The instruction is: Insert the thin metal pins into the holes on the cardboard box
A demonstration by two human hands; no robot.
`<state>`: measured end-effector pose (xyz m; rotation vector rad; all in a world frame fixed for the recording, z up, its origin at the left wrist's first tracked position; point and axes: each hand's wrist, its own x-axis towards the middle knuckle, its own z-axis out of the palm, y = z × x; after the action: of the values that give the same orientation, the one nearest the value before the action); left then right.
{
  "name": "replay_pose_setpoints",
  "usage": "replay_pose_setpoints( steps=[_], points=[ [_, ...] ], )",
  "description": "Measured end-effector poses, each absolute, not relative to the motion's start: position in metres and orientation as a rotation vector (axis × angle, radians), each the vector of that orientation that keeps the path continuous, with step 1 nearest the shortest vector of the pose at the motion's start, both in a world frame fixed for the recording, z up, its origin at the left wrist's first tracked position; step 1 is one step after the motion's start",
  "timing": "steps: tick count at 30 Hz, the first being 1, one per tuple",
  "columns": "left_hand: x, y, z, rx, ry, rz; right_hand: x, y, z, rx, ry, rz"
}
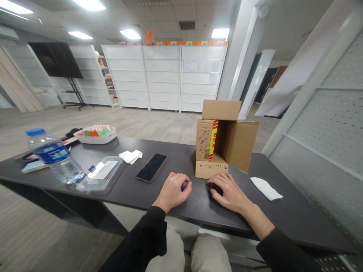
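Head view: white shelving units [161, 75] and a dark screen [56, 59] stand beyond the carpeted floor; nearer lies a smooth, dark grey table [181, 156]. Near its far edge, right of centre, a cardboard box [231, 143] gapes toward the viewer, with one flap raised, one swung out to the right and a lower flap [212, 172] folded down.

Left hand [173, 192]: fingers curled, thumb close to the index finger (whether anything small is pinched between them cannot be told). Right hand [231, 194]: fingers bent and loosely spread, fingertips just before the lower flap; a grip on something thin can be neither confirmed nor excluded.

Judged from this posture, the step in hand is fine work at the front of the box, or a pause in it; the next move there would call for light fingertip control and a steadied box.

Materials: matt brown board bearing small greyish dots (holes or studs, too small to tell) and glossy red-and-yellow tape [213, 141]; a flat, glassy phone [152, 168]; a clear, rigid plastic case [109, 179]; a ribbed transparent bottle [55, 153]; soft, folded white tissue [266, 188] at right.
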<state>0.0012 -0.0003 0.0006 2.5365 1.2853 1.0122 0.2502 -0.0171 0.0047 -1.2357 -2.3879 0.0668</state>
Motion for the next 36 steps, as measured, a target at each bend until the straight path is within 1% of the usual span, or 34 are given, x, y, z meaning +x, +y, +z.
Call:
replay_pose_setpoints(
  steps=[5,10,16,22,36],
  points=[
    [0.001,0.0,0.001,2.532,1.288,1.017,0.25,-0.011,0.005,-1.228,-2.327,0.087],
    [0.002,0.0,0.002,2.532,1.287,1.014,0.252,0.001,0.004,-1.211,-2.249,0.009],
    [0.001,0.001,0.001,2.522,1.287,1.01,0.257,0.019,0.003,-1.279,-1.963,0.052],
    [0.001,0.0,0.002,2.523,1.29,1.011,0.259,0.027,0.0,-1.351,-1.713,-0.028],
    [0.001,-0.001,0.002,2.513,1.285,1.023,0.26,0.03,-0.005,-1.377,-1.684,-0.042]
  ],
)
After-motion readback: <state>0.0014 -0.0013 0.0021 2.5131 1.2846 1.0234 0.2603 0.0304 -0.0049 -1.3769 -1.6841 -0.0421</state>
